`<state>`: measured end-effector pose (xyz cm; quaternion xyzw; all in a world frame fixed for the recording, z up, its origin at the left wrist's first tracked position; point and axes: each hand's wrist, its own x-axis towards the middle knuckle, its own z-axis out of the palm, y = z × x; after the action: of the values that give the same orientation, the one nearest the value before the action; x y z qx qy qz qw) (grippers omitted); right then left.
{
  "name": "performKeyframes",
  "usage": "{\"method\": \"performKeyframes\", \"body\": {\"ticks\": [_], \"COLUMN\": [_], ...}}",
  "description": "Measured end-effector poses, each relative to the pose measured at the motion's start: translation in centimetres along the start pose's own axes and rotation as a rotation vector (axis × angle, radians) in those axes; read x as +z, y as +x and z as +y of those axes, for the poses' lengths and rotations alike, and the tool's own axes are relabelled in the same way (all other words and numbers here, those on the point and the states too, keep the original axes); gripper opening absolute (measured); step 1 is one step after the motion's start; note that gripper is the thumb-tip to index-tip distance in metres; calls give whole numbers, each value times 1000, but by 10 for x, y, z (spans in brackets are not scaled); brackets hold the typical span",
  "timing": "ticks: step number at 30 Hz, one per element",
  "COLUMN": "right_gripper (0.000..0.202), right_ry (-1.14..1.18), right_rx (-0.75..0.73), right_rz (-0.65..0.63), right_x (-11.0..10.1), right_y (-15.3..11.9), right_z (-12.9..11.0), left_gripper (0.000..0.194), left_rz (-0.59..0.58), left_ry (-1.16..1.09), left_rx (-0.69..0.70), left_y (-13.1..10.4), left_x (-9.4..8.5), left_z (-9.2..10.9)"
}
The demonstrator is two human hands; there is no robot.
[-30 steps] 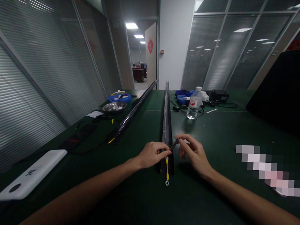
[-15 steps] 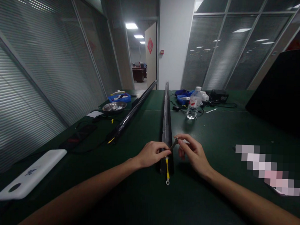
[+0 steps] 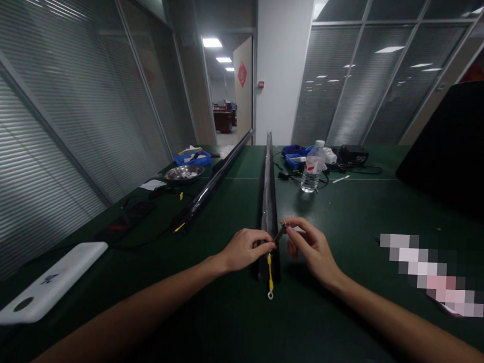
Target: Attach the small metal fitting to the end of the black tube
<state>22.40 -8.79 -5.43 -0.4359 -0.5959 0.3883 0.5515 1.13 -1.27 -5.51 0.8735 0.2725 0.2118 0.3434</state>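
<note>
A long black strip [image 3: 269, 193] lies lengthwise in front of me. Over its near end, my left hand [image 3: 245, 248] is closed in a pinch at the lower end of a small, slim metal piece [image 3: 280, 234]. The thumb and index finger of my right hand [image 3: 313, 251] pinch the upper end of that piece, just right of the strip. It is too small and dark to tell its exact kind. From beneath my left fingertips a short yellow lead [image 3: 270, 271] runs towards me, ending in a ring terminal [image 3: 270, 295].
Another black strip [image 3: 213, 183] lies to the left. Left are a white casing [image 3: 55, 280], a metal bowl [image 3: 184, 173] and a blue tray [image 3: 198, 160]. A water bottle [image 3: 312, 171], blue bins [image 3: 295, 161] and a black adapter [image 3: 353, 154] stand right. A dark screen-like panel [image 3: 460, 153] rises far right.
The upper end of the metal piece has turned slightly between my right fingers. My left hand and the strip stay in place.
</note>
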Motion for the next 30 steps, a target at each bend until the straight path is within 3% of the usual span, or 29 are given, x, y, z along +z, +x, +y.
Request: {"method": "performKeyframes", "body": {"ticks": [30], "right_gripper": [34], "right_ry": [-5], "right_rx": [-8], "right_rz": [-14], "right_x": [2], "right_y": [-2], "right_z": [0], "left_gripper": [30], "left_rz": [7], "left_ry": [-37], "left_rx": [9], "left_y": [1], "left_x": [1], "left_z": [0]}}
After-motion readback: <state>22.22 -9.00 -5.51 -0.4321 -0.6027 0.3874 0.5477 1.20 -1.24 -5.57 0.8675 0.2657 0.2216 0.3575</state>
